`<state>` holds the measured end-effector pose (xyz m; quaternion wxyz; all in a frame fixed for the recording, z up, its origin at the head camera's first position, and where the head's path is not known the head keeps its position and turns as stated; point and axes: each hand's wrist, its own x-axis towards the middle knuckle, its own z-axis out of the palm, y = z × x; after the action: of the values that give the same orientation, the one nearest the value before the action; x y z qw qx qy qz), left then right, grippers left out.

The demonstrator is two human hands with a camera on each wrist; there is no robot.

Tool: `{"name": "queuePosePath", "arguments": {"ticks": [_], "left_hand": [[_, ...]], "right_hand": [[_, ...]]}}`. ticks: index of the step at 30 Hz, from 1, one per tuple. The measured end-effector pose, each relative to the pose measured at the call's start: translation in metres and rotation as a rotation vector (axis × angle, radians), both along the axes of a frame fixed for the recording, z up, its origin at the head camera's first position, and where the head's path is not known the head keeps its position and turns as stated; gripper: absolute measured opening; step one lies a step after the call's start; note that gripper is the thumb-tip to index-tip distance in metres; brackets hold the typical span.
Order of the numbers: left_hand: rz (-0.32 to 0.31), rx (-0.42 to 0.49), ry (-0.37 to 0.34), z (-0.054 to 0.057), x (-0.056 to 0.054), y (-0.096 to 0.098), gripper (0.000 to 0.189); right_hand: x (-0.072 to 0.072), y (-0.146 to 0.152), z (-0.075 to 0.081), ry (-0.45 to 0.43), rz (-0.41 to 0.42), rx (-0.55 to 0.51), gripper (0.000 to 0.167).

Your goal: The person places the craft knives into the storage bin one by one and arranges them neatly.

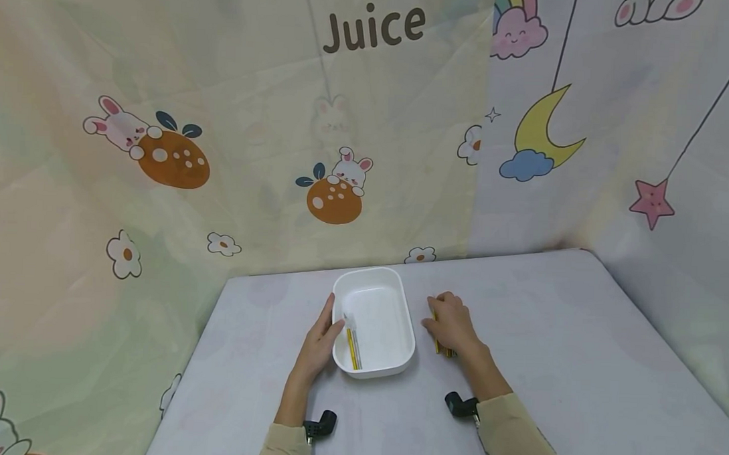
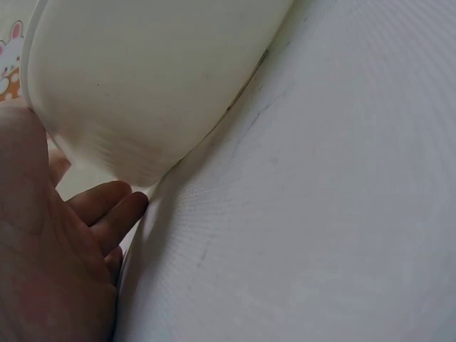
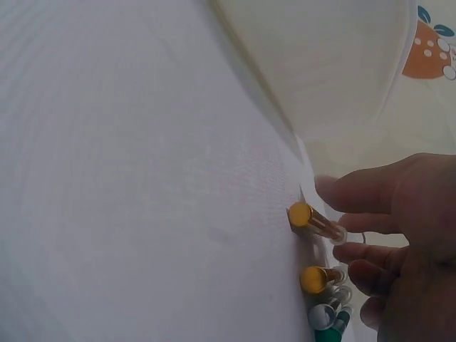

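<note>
A white plastic tray (image 1: 392, 309) stands on the table, with a yellow slim pen (image 1: 352, 347) and a silver one (image 1: 357, 348) side by side along its left inner wall. My left hand (image 1: 317, 346) holds the tray's left side, thumb over the rim and fingers against the outer wall. To the right of the tray, my right hand (image 1: 453, 324) is over several more pens. In the right wrist view, its thumb and fingers are spread around a gold-ended pen (image 3: 313, 220); firm contact is unclear. Below that lie another gold-ended pen (image 3: 317, 279), a clear-ended one (image 3: 325, 313) and a green one (image 3: 330, 333).
The white-covered table (image 1: 577, 342) reaches back to a printed cloth backdrop (image 1: 259, 150) with rabbits, oranges and flowers. Another cloth side (image 1: 688, 279) borders the table on the right. A dark wrist camera (image 1: 321, 425) sits at each sleeve cuff.
</note>
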<state>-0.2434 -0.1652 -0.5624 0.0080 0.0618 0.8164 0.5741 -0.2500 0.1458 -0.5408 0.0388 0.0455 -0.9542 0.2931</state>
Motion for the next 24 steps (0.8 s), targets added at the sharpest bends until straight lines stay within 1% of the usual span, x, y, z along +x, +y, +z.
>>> {"name": "queuePosePath", "arguments": {"ticks": [7, 10, 18, 24], "left_hand": [[-0.004, 0.001, 0.011, 0.0005, 0.0006, 0.0003, 0.064], [-0.005, 0.003, 0.012, 0.0006, 0.0009, 0.0002, 0.064], [0.001, 0.002, 0.008, 0.0, 0.0001, -0.0003, 0.064], [-0.001, -0.008, 0.008, -0.0004, -0.0009, -0.0001, 0.064]], "right_hand": [[0.0, -0.0007, 0.0032, -0.023, 0.01, -0.143, 0.058], [0.0011, -0.0011, 0.0054, -0.034, 0.009, -0.185, 0.06], [0.0017, -0.0003, 0.0073, -0.031, 0.005, -0.211, 0.062], [0.0012, 0.0023, 0.0072, -0.019, 0.012, -0.222, 0.06]]}}
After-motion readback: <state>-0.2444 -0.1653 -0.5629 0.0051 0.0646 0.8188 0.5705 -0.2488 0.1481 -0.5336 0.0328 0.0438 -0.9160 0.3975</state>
